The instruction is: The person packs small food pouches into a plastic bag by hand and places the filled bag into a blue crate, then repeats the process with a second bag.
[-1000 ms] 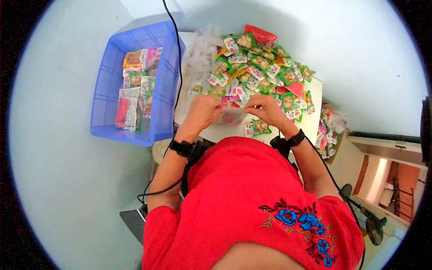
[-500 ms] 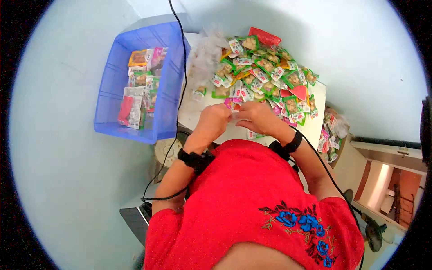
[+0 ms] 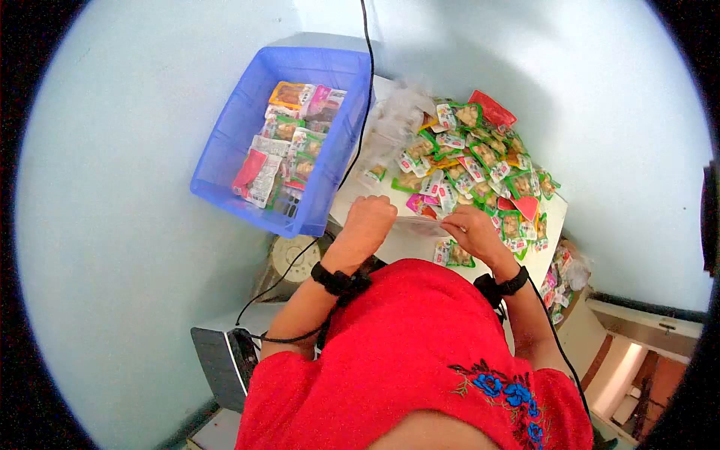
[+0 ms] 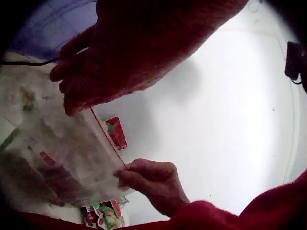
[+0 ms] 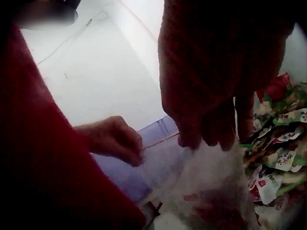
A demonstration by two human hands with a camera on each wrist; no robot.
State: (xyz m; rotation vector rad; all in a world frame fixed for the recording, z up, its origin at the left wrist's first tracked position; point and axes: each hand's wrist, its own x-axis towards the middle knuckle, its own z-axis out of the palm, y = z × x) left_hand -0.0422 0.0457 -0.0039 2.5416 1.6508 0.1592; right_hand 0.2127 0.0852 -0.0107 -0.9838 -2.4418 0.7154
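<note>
A clear zip bag (image 4: pixel 72 153) with a red line along its top edge hangs between both hands, reddish contents showing dimly through the plastic. My left hand (image 3: pixel 367 225) pinches one end of that edge. At the other end, my right hand (image 3: pixel 476 231) pinches it between thumb and fingers. In the right wrist view the bag (image 5: pixel 206 187) drops below the fingers, its lower part dark. Just beyond the hands lies a heap of small snack packets (image 3: pixel 480 161). One green-edged packet (image 3: pixel 459 255) lies on the white table (image 3: pixel 360 196) near my right hand.
A blue plastic crate (image 3: pixel 225 169) holding several filled bags (image 3: pixel 259 176) stands at the left. Crumpled clear bags (image 3: pixel 401 116) lie between crate and heap. A black cable (image 3: pixel 365 112) hangs over the crate's edge. More packets (image 3: pixel 559 281) fill a box at the right.
The hands came together on the bag's edge half a second ago and are now spread apart along it. The head view has shifted, so crate and table appear farther right.
</note>
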